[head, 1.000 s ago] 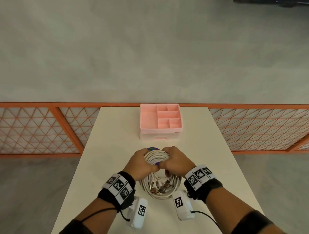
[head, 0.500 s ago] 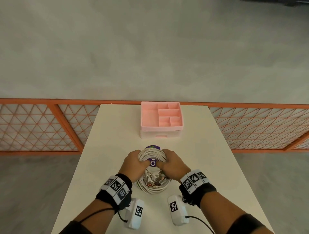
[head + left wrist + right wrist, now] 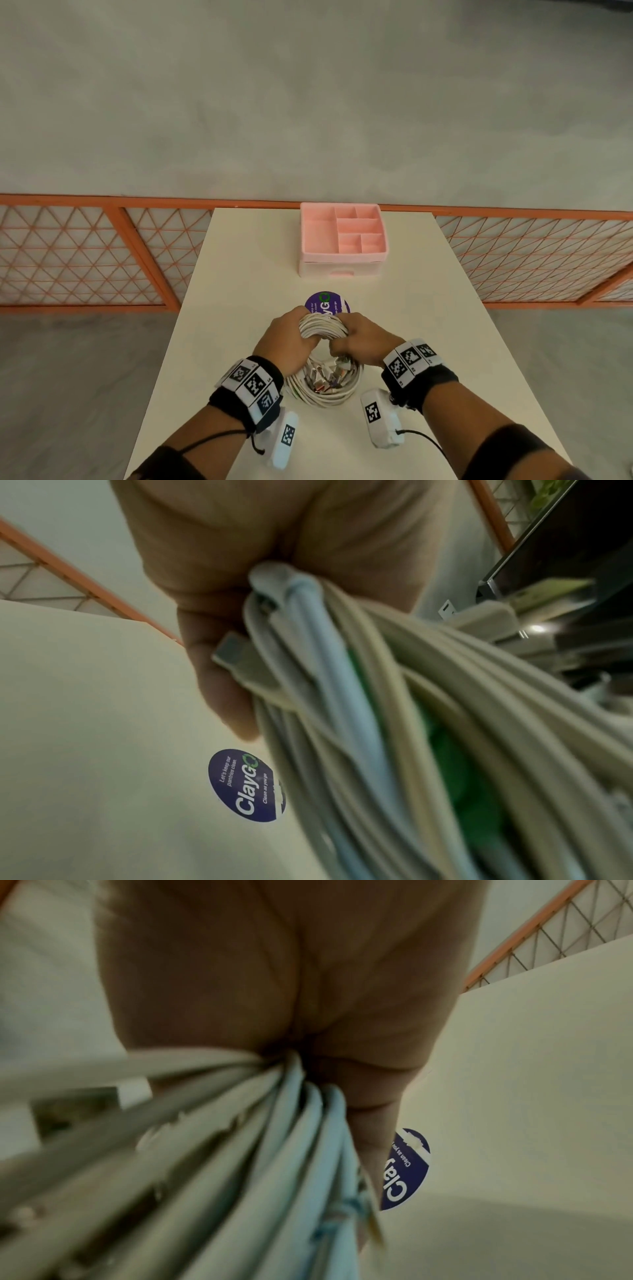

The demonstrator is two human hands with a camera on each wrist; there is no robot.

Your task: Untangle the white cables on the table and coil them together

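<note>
A coil of white cables [image 3: 323,383] stands tilted over the cream table [image 3: 239,308], its metal plug ends bunched inside the ring. My left hand [image 3: 286,341] grips the top of the coil from the left and my right hand [image 3: 364,339] grips it from the right, fingers curled round the bundle. In the left wrist view the white cables [image 3: 394,723] run out of my fist, with a plug against my fingers. The right wrist view shows the cables [image 3: 240,1150] squeezed in my right palm.
A round purple sticker [image 3: 327,303] lies on the table just beyond the coil. A pink compartment organiser [image 3: 342,240] with a drawer stands at the table's far end. An orange lattice railing [image 3: 85,253] runs behind the table on both sides.
Both hands have drawn the coil nearer to me and lifted its top. More of the purple sticker now shows beyond it.
</note>
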